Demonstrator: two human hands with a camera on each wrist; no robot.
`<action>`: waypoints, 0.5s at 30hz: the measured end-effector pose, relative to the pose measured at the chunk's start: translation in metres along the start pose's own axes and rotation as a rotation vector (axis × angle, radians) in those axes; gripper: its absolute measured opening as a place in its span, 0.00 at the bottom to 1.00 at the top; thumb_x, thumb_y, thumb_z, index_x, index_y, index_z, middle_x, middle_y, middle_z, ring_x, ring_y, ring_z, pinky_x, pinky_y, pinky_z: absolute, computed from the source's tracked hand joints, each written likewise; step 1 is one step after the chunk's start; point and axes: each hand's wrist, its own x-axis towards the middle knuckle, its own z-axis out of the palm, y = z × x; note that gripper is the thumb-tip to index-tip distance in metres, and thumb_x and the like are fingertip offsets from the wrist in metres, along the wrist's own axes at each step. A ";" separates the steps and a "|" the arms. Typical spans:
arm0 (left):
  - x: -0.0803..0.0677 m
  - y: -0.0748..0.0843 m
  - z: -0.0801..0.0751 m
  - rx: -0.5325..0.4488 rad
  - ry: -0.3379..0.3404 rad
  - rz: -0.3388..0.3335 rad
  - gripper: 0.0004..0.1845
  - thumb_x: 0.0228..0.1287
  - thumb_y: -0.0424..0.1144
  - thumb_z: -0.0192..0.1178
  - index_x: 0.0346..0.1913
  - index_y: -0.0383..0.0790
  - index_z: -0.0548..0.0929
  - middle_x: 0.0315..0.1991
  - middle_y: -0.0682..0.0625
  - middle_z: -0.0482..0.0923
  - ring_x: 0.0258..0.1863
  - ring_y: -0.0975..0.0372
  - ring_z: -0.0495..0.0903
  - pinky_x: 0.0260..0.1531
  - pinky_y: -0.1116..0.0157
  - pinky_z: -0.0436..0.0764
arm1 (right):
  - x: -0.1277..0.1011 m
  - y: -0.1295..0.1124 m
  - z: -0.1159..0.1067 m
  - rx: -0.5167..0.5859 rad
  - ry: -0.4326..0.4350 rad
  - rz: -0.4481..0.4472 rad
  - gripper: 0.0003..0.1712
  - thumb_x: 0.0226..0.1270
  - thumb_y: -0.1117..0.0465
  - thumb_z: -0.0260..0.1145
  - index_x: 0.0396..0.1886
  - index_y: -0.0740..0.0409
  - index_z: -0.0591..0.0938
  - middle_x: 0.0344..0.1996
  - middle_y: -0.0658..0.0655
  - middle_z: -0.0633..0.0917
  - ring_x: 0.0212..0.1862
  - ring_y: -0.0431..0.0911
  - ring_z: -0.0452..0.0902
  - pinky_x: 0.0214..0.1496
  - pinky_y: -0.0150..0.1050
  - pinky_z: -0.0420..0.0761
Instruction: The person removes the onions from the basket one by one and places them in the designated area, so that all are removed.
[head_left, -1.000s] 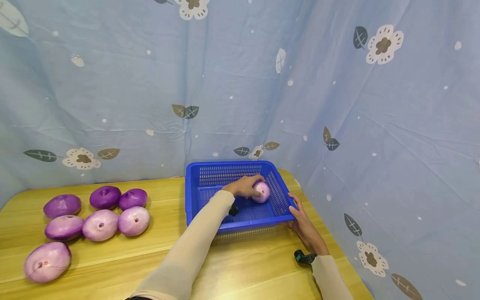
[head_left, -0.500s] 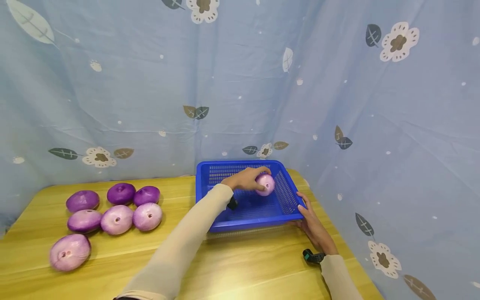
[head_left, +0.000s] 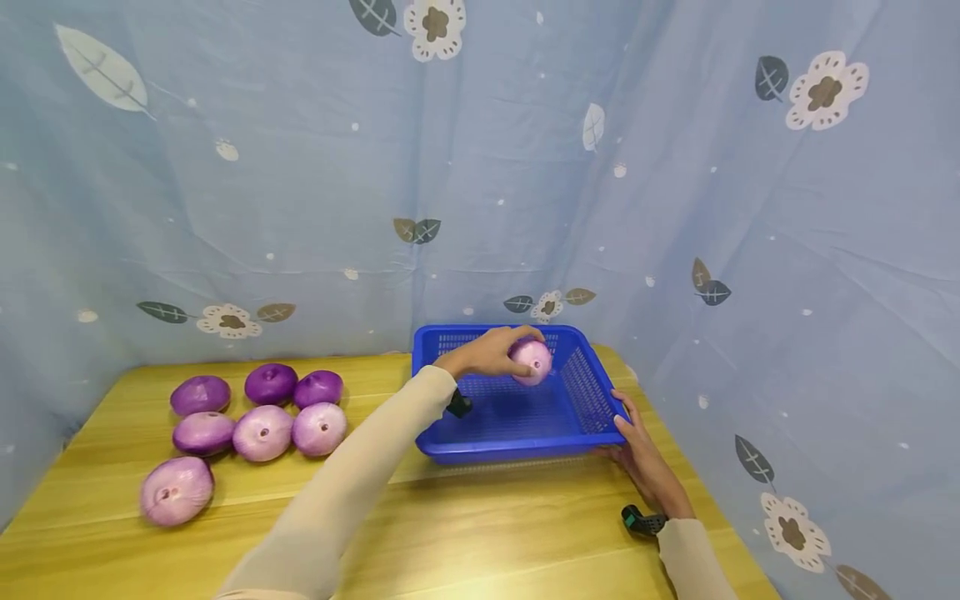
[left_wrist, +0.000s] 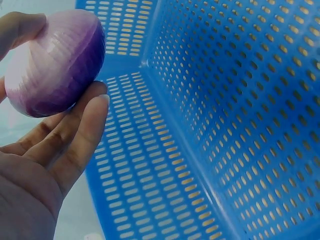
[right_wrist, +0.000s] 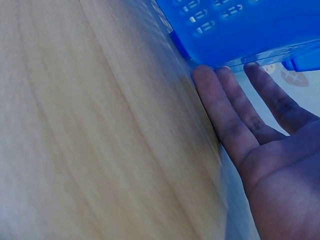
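Lifting onion (head_left: 532,361) higher over basket (head_left: 585,392), left hand (head_left: 483,354) gripping.

There are no words, numbers, labels or signs to read in any of the views. The blue cloth (head_left: 225,183) behind the table has only flower and leaf shapes on it, no letters. The blue basket (head_left: 592,400) has only rows of little holes, and the onions (head_left: 262,417) bear no stickers.
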 end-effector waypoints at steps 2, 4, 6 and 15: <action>-0.004 0.000 -0.002 -0.004 -0.003 0.000 0.32 0.67 0.45 0.68 0.72 0.47 0.72 0.60 0.46 0.78 0.55 0.56 0.78 0.49 0.61 0.81 | -0.001 0.001 0.000 -0.001 0.003 -0.005 0.32 0.86 0.49 0.44 0.82 0.34 0.46 0.76 0.68 0.50 0.64 0.60 0.72 0.60 0.57 0.80; -0.008 0.002 -0.005 -0.005 0.001 0.006 0.32 0.66 0.45 0.68 0.72 0.48 0.72 0.60 0.48 0.78 0.54 0.57 0.78 0.49 0.62 0.81 | -0.001 0.001 0.001 -0.004 0.004 -0.010 0.32 0.86 0.50 0.44 0.82 0.34 0.46 0.76 0.69 0.50 0.65 0.61 0.72 0.59 0.56 0.80; -0.011 0.003 -0.008 -0.005 0.012 0.015 0.31 0.66 0.46 0.68 0.71 0.50 0.72 0.60 0.49 0.78 0.54 0.59 0.78 0.49 0.62 0.81 | -0.002 0.001 0.001 -0.007 0.004 -0.012 0.32 0.86 0.50 0.44 0.82 0.34 0.46 0.76 0.69 0.50 0.65 0.61 0.71 0.59 0.56 0.81; -0.029 0.013 -0.016 0.009 0.047 0.057 0.31 0.68 0.47 0.68 0.71 0.53 0.72 0.60 0.51 0.77 0.55 0.61 0.76 0.50 0.63 0.80 | -0.003 0.002 0.002 0.032 0.015 -0.002 0.32 0.86 0.50 0.45 0.82 0.36 0.46 0.76 0.68 0.49 0.64 0.58 0.74 0.57 0.51 0.83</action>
